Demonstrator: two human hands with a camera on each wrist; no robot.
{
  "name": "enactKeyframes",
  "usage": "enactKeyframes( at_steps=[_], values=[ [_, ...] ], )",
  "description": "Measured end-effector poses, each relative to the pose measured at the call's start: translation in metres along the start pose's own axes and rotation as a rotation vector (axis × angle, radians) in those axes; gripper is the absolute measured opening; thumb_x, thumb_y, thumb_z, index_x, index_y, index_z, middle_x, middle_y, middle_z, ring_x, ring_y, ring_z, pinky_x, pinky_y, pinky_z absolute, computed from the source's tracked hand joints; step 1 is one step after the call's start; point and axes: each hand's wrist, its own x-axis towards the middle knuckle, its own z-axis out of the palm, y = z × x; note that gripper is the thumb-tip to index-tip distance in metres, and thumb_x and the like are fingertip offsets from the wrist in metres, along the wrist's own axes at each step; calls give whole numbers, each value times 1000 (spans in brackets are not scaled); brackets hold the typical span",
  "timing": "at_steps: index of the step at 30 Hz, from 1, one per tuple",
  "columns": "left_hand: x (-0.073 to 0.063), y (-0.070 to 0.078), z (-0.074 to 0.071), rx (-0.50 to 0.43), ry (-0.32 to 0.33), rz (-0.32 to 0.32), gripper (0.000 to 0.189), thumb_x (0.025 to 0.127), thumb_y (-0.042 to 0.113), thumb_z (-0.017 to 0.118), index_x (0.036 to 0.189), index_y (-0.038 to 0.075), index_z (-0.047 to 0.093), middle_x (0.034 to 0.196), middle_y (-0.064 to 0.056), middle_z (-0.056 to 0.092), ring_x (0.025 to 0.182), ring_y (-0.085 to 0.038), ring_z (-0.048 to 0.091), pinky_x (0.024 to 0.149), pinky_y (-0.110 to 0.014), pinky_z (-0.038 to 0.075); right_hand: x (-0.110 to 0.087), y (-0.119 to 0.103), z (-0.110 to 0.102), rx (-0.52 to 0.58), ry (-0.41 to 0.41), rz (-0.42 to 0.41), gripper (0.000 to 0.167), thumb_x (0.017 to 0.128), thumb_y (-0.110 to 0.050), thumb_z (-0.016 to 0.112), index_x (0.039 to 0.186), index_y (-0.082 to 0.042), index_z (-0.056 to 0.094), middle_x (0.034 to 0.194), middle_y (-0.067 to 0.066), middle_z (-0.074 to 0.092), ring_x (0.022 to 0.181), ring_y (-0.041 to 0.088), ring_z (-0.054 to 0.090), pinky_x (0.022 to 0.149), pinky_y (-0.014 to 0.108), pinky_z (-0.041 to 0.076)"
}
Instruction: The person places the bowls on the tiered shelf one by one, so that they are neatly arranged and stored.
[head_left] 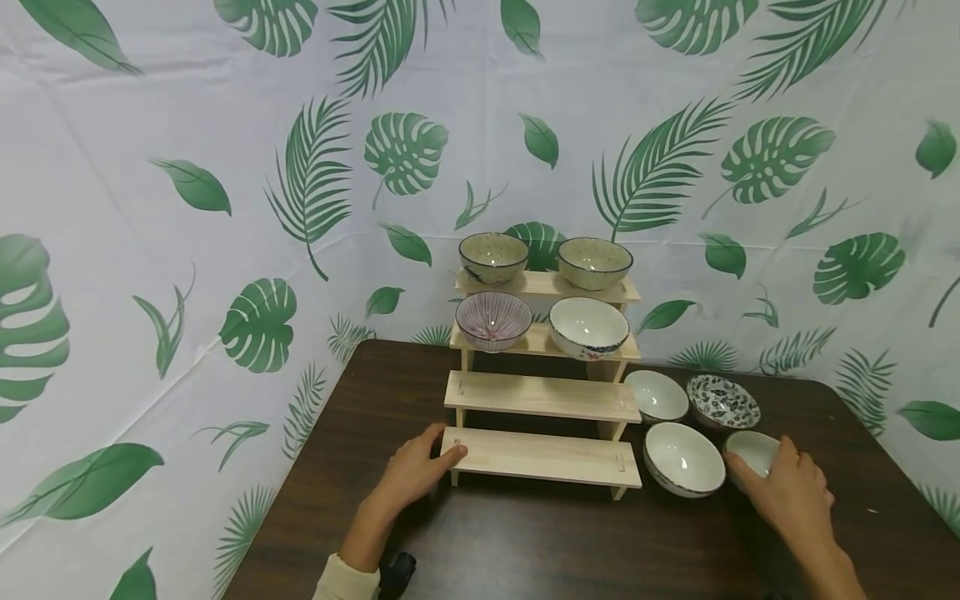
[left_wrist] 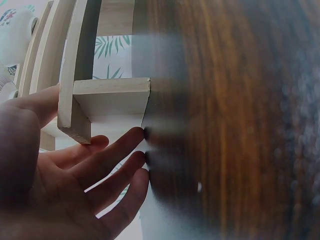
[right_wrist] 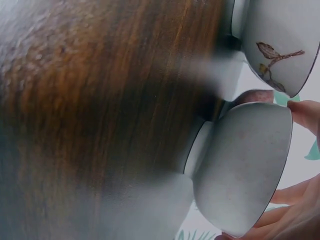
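At the left end of a stepped wooden display stand [head_left: 543,455], my left hand [head_left: 411,471] holds the lowest shelf. Its thumb lies over the top, the index finger meets the shelf's end, and the other fingertips [left_wrist: 137,134] reach down to the table. My right hand [head_left: 798,500] grips a small white bowl [head_left: 752,451] by opposite sides of its rim. In the right wrist view this bowl [right_wrist: 242,165] shows a plain pale outside and stands upright on its foot. Beside it is a larger white bowl [head_left: 684,458] with a brown twig pattern outside.
Behind those are another white bowl [head_left: 657,396] and a black-and-white patterned bowl [head_left: 723,402]. Two speckled bowls [head_left: 493,257] [head_left: 594,263] stand on the top shelf; below them are a purple-striped bowl [head_left: 493,321] and a white bowl [head_left: 588,327]. A leaf-print cloth [head_left: 480,150] hangs behind the dark table [head_left: 570,542].
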Motion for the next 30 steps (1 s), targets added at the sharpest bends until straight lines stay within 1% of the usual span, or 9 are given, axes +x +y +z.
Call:
enactKeyframes(
  at_steps=[4, 11, 13, 19, 24, 30],
  values=[
    [0, 0, 0, 0, 0, -2, 73, 96, 55, 65, 147, 5, 53, 139, -24, 64, 126, -47, 61, 101, -69, 45, 2, 1, 0, 4, -14, -7, 103, 94, -59, 62, 148, 21, 25, 132, 53, 36, 118, 72, 37, 86, 82, 36],
    [-1, 0, 0, 3, 3, 1, 73, 95, 55, 65, 147, 5, 53, 139, -24, 64, 126, -47, 61, 101, -69, 46, 9, 4, -6, 5, -99, -25, 106, 94, -56, 62, 150, 22, 19, 135, 55, 30, 119, 73, 34, 85, 82, 37],
    [-1, 0, 0, 2, 4, 1, 73, 95, 55, 65, 147, 6, 53, 139, -23, 64, 126, -46, 61, 101, -69, 46, 10, 6, -6, 2, -109, -20, 106, 93, -57, 63, 150, 21, 19, 135, 55, 30, 120, 72, 33, 85, 82, 37],
    [0, 1, 0, 5, 3, 3, 74, 96, 56, 64, 148, 6, 53, 140, -23, 64, 126, -46, 61, 101, -68, 46, 13, 10, -7, -16, -117, -22, 107, 91, -57, 66, 149, 21, 22, 132, 55, 31, 119, 73, 34, 85, 81, 38],
    [0, 1, 0, 4, 5, 1, 73, 96, 56, 64, 148, 6, 53, 139, -23, 64, 126, -46, 61, 101, -68, 46, 13, 13, -6, -22, -121, -62, 103, 90, -53, 69, 146, 21, 24, 127, 55, 32, 116, 74, 35, 81, 78, 39],
    [0, 0, 0, 5, -1, 2, 73, 96, 56, 64, 148, 6, 53, 139, -23, 64, 126, -45, 62, 101, -67, 46, 10, 18, -1, -30, -82, -105, 104, 85, -49, 76, 142, 22, 27, 122, 55, 33, 112, 74, 36, 79, 77, 39]
  ],
)
